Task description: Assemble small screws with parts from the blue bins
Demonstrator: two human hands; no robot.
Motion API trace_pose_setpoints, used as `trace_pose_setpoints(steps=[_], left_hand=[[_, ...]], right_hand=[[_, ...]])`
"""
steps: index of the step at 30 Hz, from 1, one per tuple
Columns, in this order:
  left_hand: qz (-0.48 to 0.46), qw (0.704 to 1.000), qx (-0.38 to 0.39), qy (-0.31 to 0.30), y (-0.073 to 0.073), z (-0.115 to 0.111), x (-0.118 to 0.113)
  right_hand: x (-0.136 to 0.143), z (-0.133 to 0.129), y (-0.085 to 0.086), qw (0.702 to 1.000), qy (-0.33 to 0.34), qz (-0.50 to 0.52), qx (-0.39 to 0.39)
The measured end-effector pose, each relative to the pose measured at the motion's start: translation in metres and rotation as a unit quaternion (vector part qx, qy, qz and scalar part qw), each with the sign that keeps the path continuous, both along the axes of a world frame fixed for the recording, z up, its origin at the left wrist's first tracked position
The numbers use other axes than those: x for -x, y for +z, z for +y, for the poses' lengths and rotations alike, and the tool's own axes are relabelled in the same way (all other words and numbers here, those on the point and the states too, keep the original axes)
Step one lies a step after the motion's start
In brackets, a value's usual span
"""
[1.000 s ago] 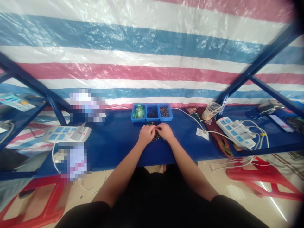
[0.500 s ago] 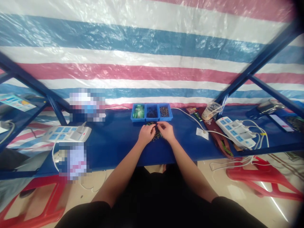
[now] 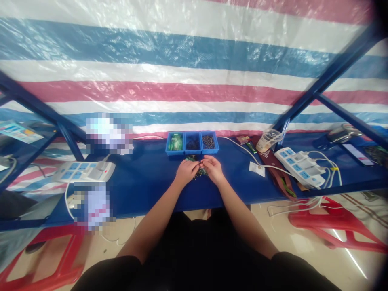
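A small heap of green and brass-coloured parts [image 3: 198, 175] is laid on a blue tabletop [image 3: 145, 182], partly hidden by the left hand [image 3: 186, 171] and right hand [image 3: 213, 169]. The fingers [image 3: 209, 162] of both are narrowly gathered, tips close together; whether anything is pinched cannot be told. Just beyond, three blue bins [image 3: 193, 152] are lined up, filled with green pieces [image 3: 175, 141], dark parts [image 3: 192, 143] and small metal parts [image 3: 208, 141].
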State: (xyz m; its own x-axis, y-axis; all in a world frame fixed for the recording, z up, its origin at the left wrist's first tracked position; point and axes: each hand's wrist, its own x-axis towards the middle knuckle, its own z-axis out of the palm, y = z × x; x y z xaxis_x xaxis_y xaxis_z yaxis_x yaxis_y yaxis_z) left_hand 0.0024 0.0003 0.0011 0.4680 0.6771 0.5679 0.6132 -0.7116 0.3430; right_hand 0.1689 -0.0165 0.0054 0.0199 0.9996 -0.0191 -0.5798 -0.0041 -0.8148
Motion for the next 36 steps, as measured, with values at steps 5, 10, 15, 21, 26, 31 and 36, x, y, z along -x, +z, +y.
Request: trace_pose_setpoints(steps=[5, 10, 15, 21, 26, 31, 36], left_hand=[[0.001, 1.000, 0.008, 0.008, 0.001, -0.001, 0.001], [0.004, 1.000, 0.010, 0.024, 0.000, -0.001, 0.001], [0.005, 0.999, 0.010, 0.033, -0.001, -0.001, 0.002], [-0.020, 0.999, 0.014, 0.038, -0.003, 0.000, 0.002], [-0.029, 0.999, 0.011, 0.035, -0.002, 0.001, 0.003], [-0.015, 0.999, 0.017, 0.031, -0.001, 0.001, 0.003], [-0.005, 0.999, 0.016, 0.038, 0.000, 0.000, 0.002]], right_hand=[[-0.002, -0.001, -0.002, 0.995, -0.023, -0.091, -0.012], [-0.011, -0.008, 0.001, 0.940, -0.071, -0.326, -0.072], [-0.013, -0.012, 0.004, 0.891, -0.091, -0.426, -0.123], [-0.011, -0.010, 0.002, 0.884, -0.099, -0.440, -0.119], [-0.010, -0.011, 0.002, 0.887, -0.100, -0.439, -0.105], [-0.011, -0.011, 0.003, 0.888, -0.094, -0.440, -0.094], [-0.011, -0.011, 0.001, 0.889, -0.091, -0.440, -0.088]])
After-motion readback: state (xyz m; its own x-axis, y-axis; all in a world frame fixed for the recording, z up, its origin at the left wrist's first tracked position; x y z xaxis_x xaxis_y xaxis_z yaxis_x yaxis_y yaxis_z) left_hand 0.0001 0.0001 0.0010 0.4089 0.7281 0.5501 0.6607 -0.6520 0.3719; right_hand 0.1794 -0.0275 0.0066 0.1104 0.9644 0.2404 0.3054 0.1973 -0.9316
